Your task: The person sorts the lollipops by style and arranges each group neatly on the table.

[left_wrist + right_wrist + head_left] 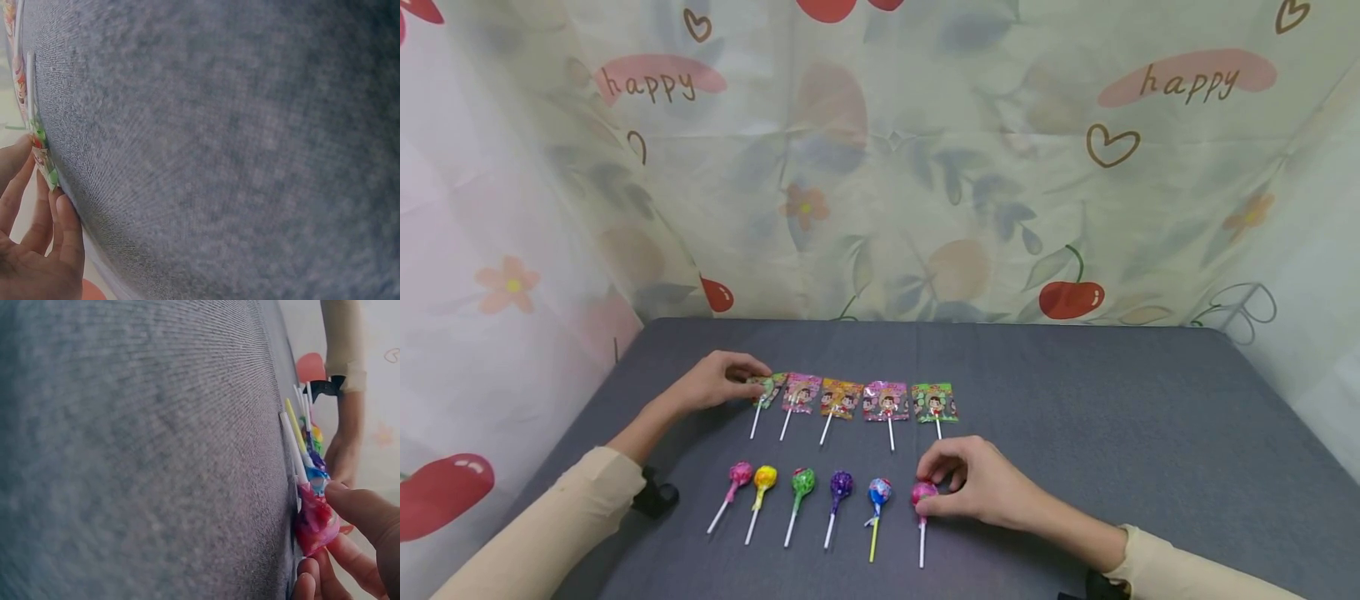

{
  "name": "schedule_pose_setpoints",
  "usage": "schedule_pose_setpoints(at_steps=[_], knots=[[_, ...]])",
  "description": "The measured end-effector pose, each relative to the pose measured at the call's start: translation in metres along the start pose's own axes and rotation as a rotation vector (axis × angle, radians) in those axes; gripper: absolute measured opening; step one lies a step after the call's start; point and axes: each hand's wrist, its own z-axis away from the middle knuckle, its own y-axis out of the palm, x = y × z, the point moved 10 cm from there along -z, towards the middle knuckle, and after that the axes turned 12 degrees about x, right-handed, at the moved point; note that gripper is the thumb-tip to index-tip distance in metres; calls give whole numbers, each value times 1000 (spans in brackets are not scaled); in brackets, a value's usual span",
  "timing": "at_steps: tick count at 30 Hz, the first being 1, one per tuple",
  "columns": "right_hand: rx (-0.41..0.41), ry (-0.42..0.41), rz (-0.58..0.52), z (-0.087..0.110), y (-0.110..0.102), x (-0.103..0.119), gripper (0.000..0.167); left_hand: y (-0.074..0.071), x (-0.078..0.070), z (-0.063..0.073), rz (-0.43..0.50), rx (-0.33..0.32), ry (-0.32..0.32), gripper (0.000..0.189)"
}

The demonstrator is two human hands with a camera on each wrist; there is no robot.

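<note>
At the left end of the back row, my left hand (713,383) pinches the green wrapper of a flat-packed lollipop (771,390) between thumb and fingers. In the left wrist view the thumb lies on one edge of that lollipop (41,150) and the fingers on the other; its white stick points away from the hand. My right hand (981,487) pinches the pink round head of a lollipop (922,493) at the right end of the front row. The right wrist view has the pink lollipop (315,519) between thumb and fingers, close over the grey cloth.
Pink (802,392), orange (841,397), pink (886,401) and green (935,402) flat-wrapped lollipops continue the back row. Left of the right hand lie round lollipops: blue (879,490), purple (841,484), green (802,481), yellow (765,477) and pink (741,474). A patterned curtain (895,208) hangs behind the grey table (1075,400).
</note>
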Motion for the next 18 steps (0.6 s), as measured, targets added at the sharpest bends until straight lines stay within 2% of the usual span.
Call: schedule_pose_setpoints(at_steps=[8, 18], knots=[[-5, -18, -28, 2, -6, 1, 26, 1, 1, 0, 4, 1, -7, 29], [-24, -66, -47, 9, -12, 5, 27, 0, -2, 2, -2, -12, 21, 29]])
